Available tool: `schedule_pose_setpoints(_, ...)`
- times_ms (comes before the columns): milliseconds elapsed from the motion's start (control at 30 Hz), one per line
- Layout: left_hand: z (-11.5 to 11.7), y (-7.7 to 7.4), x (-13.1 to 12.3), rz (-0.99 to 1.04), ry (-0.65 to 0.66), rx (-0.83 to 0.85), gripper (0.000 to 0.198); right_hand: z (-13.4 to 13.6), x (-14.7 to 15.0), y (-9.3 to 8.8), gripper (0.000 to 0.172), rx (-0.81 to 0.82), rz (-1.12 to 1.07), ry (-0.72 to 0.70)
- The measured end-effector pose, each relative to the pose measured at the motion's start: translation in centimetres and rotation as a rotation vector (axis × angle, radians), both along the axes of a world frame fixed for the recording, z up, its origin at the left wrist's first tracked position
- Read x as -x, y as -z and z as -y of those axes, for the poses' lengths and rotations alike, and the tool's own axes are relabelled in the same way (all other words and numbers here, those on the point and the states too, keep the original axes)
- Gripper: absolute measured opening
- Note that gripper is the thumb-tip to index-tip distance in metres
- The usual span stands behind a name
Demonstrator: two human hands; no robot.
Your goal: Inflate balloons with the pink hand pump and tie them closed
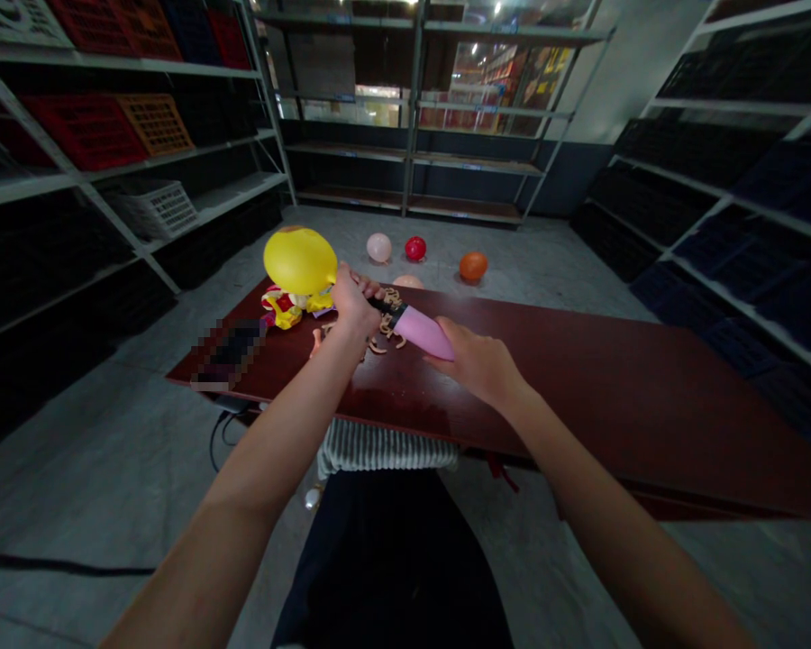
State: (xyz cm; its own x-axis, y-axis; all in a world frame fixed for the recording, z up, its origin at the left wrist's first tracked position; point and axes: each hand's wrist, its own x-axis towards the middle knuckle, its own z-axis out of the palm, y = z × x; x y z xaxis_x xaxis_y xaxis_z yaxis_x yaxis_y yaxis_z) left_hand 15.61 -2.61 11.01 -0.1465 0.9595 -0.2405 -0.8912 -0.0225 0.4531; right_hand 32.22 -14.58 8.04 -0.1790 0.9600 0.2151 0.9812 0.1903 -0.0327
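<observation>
A yellow balloon (pixel 301 260), blown up, sits at the upper left of the table with its neck toward me. My left hand (pixel 355 299) is closed around that neck, where it meets the black end of a pink hand balloon pump (pixel 424 332). The fingers partly hide the joint between balloon and nozzle. At the pump's other end, my right hand (pixel 481 362) wraps around the pink barrel. Beneath the pump and my left hand lie several tan uninflated balloons (pixel 378 345). Crumpled yellow and red pieces (pixel 285 311) lie under the yellow balloon.
The dark red table (pixel 547 370) stretches far to the right. A blurred-out dark object (pixel 230 354) lies at its left end. White (pixel 379 248), red (pixel 415 249) and orange (pixel 473 266) balloons rest on the floor beyond. Shelves with crates (pixel 155 123) stand around the room.
</observation>
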Motion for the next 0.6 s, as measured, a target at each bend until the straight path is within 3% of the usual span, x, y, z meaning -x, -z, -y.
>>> schedule_pose_setpoints(367,-1.9,0.1,2.5,0.007,-0.02,0.03,0.043,3.4,-6.3,2.2,0.059,-0.01,0.032,-0.019)
schedule_pose_setpoints(600,-1.7,0.1,1.9,-0.028,-0.075,0.002,0.044,3.3,-6.3,1.8,0.05,0.051,0.059,0.011)
